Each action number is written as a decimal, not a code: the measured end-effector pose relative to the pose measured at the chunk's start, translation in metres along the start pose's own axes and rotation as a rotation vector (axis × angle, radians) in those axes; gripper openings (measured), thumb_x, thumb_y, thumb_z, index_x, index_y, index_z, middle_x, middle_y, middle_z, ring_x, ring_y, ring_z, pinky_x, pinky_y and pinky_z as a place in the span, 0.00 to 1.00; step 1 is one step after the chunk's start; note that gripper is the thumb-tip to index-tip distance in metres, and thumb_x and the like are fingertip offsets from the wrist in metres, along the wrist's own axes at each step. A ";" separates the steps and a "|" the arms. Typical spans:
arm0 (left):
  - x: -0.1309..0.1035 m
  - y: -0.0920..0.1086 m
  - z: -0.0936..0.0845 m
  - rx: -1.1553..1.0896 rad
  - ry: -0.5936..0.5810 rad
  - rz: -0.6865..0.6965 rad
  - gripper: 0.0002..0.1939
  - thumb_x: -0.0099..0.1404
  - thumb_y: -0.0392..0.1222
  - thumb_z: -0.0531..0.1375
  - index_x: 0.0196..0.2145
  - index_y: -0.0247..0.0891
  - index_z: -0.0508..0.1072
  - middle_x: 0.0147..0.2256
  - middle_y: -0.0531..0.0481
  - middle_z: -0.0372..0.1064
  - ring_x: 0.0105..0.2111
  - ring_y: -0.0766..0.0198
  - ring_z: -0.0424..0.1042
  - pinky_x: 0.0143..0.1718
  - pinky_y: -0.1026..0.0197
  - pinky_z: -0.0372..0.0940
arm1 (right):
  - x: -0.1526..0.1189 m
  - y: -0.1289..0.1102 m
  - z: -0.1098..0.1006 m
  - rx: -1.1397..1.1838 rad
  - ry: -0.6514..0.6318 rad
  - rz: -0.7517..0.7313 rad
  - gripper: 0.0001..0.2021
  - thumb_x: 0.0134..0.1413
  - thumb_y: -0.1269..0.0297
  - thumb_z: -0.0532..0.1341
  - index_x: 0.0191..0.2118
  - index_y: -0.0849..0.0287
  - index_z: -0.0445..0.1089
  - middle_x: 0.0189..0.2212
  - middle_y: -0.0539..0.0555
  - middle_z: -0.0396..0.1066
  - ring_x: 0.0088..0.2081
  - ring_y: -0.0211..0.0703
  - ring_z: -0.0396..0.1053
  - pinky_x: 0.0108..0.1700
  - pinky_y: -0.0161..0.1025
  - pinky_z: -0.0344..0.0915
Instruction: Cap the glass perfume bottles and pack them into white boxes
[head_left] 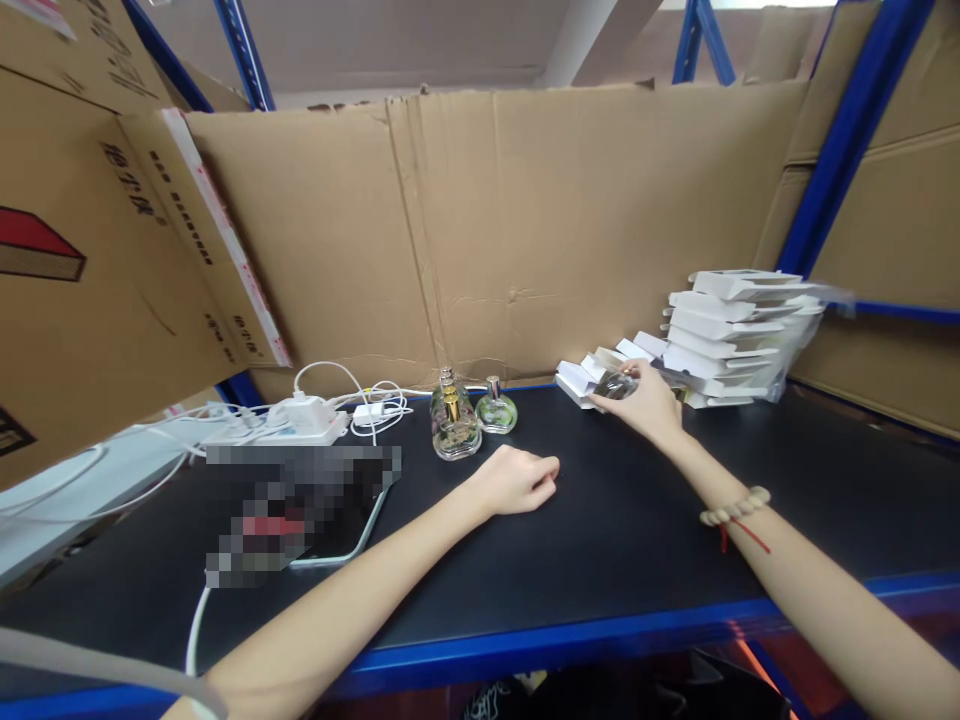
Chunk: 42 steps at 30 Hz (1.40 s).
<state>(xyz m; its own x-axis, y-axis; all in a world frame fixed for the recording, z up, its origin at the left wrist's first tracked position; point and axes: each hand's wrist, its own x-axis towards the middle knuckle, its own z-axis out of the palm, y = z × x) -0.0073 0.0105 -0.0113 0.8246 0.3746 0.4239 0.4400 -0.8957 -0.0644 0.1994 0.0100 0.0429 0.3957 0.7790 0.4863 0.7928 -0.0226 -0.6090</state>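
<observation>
Above the black shelf surface, my right hand holds a small glass bottle beside several opened white boxes. A bead bracelet with a red string circles my right wrist. My left hand rests on the black surface with its fingers curled in; what they hold, if anything, is hidden. Just behind it stand clear glass bottles with gold and silver necks and a rounder bottle with green decoration and a silver cap.
A stack of white boxes stands at the back right. Left are a tablet-like device, partly pixelated, a white power strip and tangled white cables. Cardboard walls enclose the back and sides; a blue rail edges the front.
</observation>
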 end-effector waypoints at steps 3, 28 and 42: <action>0.000 0.000 0.000 0.002 -0.003 -0.006 0.06 0.57 0.34 0.49 0.24 0.34 0.61 0.19 0.54 0.62 0.19 0.70 0.61 0.20 0.67 0.45 | -0.008 -0.005 0.007 -0.085 -0.109 -0.124 0.21 0.33 0.56 0.65 0.35 0.58 0.61 0.39 0.54 0.64 0.42 0.51 0.63 0.38 0.42 0.58; 0.000 -0.002 0.001 -0.013 0.004 -0.044 0.08 0.57 0.34 0.49 0.24 0.34 0.65 0.18 0.54 0.62 0.19 0.70 0.61 0.21 0.68 0.47 | -0.009 0.004 0.029 -0.015 -0.688 -0.521 0.26 0.38 0.58 0.65 0.46 0.62 0.65 0.40 0.57 0.68 0.42 0.46 0.67 0.41 0.40 0.63; -0.002 -0.004 0.006 0.041 0.387 0.068 0.08 0.57 0.33 0.47 0.23 0.34 0.63 0.17 0.55 0.61 0.16 0.71 0.59 0.18 0.67 0.47 | 0.013 0.010 -0.017 -0.444 -0.205 -0.077 0.07 0.46 0.68 0.60 0.33 0.58 0.75 0.32 0.54 0.72 0.37 0.48 0.69 0.34 0.39 0.62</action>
<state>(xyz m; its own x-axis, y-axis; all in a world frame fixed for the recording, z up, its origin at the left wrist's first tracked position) -0.0082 0.0150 -0.0175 0.6610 0.1897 0.7260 0.4093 -0.9021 -0.1369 0.2203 0.0091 0.0534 0.2646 0.8951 0.3590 0.9547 -0.1906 -0.2285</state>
